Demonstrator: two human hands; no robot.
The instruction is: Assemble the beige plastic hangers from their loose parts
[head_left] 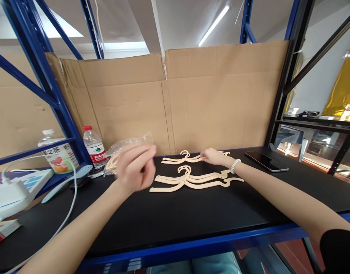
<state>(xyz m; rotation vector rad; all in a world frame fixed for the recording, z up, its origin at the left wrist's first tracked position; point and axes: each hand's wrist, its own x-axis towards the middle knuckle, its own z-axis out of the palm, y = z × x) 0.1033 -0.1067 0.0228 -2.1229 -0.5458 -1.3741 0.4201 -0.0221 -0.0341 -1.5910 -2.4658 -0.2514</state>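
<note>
1. Several cream front hangers (185,182) lie overlapping near the middle of the black tabletop (169,217), their hooks pointing away from the person. Just behind them are the rear hangers (171,162), partly covered by the right hand.
2. The right hand (216,157) has its fingertips on the rear hangers; whether they pinch or merely rest cannot be told.
3. The left hand (136,167) is raised, blurred, its fingers curled loosely closed with nothing visible in them.
4. Overlapping arms and hooks could catch, so pulling one hanger might drag its neighbours askew. A low sweep of the right forearm could push the front hangers out of line, since their right ends lie near it.
5. Beside the left hand, a clear plastic bag (122,144) holds pale pieces that look like more hangers; how many is hidden.
6. Farther left stand a red-capped bottle (93,146), labelled, and a larger white-capped bottle (59,156); how full either is cannot be judged.
7. At far right lies a phone (266,161).
</note>
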